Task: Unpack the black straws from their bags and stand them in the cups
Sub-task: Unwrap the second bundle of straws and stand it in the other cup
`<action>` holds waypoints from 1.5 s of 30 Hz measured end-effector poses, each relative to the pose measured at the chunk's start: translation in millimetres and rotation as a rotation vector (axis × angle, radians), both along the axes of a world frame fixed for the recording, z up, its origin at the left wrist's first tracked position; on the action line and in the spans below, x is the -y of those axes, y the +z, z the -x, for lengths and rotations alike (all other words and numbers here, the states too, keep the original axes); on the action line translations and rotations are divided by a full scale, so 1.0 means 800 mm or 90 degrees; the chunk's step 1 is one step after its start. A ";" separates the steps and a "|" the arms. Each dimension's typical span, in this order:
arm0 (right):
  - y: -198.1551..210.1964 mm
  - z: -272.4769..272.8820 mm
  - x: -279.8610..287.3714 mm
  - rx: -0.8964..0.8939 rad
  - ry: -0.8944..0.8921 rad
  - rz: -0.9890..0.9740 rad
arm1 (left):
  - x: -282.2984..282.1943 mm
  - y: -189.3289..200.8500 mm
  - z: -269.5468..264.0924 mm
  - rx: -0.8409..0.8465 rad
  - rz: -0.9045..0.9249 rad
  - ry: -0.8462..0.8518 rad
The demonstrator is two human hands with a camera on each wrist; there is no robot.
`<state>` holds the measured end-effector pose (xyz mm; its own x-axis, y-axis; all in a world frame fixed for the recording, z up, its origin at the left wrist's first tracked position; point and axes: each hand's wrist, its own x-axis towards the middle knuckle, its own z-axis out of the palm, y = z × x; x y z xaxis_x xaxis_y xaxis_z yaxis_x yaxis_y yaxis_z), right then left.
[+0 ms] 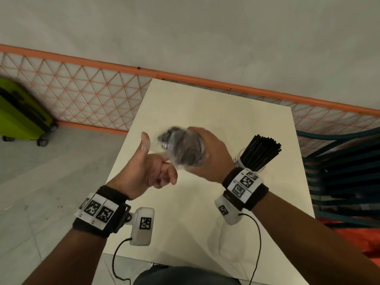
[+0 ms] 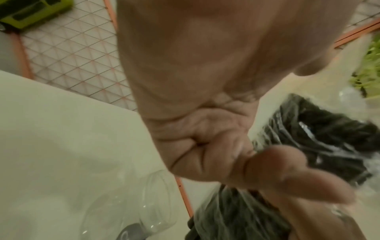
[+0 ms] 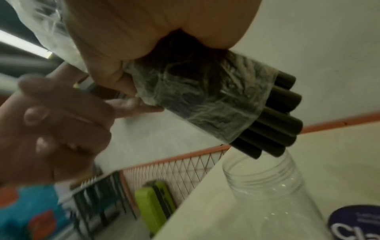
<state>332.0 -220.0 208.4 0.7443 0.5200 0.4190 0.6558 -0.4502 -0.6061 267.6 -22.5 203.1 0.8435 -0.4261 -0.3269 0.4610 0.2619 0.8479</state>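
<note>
My right hand (image 1: 209, 153) grips a bundle of black straws in a clear plastic bag (image 1: 181, 151), held in the air over the white table (image 1: 195, 112). In the right wrist view the bare straw ends (image 3: 275, 123) stick out of the bag (image 3: 201, 100) just above the mouth of an empty clear cup (image 3: 267, 181). My left hand (image 1: 152, 171), thumb up and fingers curled, pinches the bag's plastic at its near end (image 2: 320, 138). A second clear cup packed with upright black straws (image 1: 261, 155) stands behind my right wrist. The head view hides the empty cup (image 2: 131, 211).
An orange mesh fence (image 1: 92, 95) runs behind the table. A lime-green suitcase (image 1: 20, 114) stands on the floor at the left. A dark teal slatted chair (image 1: 345, 171) sits close to the table's right edge, above something orange-red (image 1: 359, 237).
</note>
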 end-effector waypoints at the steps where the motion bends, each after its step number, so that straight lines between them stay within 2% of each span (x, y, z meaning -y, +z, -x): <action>1: 0.006 -0.005 -0.001 -0.035 -0.040 -0.064 | 0.001 0.003 -0.005 0.001 -0.007 0.016; 3: 0.013 -0.019 -0.002 -0.108 -0.130 -0.171 | 0.004 0.008 -0.012 0.025 -0.030 0.062; 5: 0.017 -0.037 0.000 -0.227 -0.219 -0.314 | 0.009 0.005 -0.013 0.055 -0.104 0.135; 8: 0.007 -0.067 0.003 -0.361 -0.294 -0.573 | 0.009 -0.023 0.001 0.093 -0.351 0.212; 10: -0.009 -0.081 0.000 -0.399 -0.338 -0.663 | 0.005 -0.058 0.023 0.078 -0.470 0.185; 12: -0.029 -0.089 -0.006 -0.420 -0.372 -0.689 | 0.003 -0.091 0.050 0.044 -0.498 0.127; 16: -0.065 -0.096 -0.014 -0.415 -0.406 -0.657 | 0.007 -0.124 0.095 0.004 -0.541 0.051; 21: -0.090 -0.101 -0.020 -0.404 -0.401 -0.553 | 0.014 -0.138 0.112 -0.015 -0.519 0.052; 26: -0.113 -0.096 -0.015 -0.440 -0.374 -0.443 | 0.016 -0.143 0.105 0.004 -0.514 0.047; 29: -0.115 -0.091 -0.009 -0.442 -0.346 -0.325 | 0.015 -0.140 0.096 0.025 -0.532 0.041; 34: -0.108 -0.086 0.003 -0.384 -0.359 -0.328 | 0.011 -0.137 0.083 0.033 -0.515 0.063; 38: -0.107 -0.072 0.007 -0.400 -0.337 -0.171 | 0.012 -0.134 0.077 0.026 -0.506 0.073; 45: -0.070 -0.077 0.015 -0.320 -0.361 -0.266 | 0.016 -0.131 0.077 0.021 -0.494 0.081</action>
<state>393.3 -231.8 152.2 0.9930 -0.1093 0.0440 0.0087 -0.3043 -0.9525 206.2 -35.6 98.4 0.8846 0.0143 -0.4661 0.4392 -0.3614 0.8225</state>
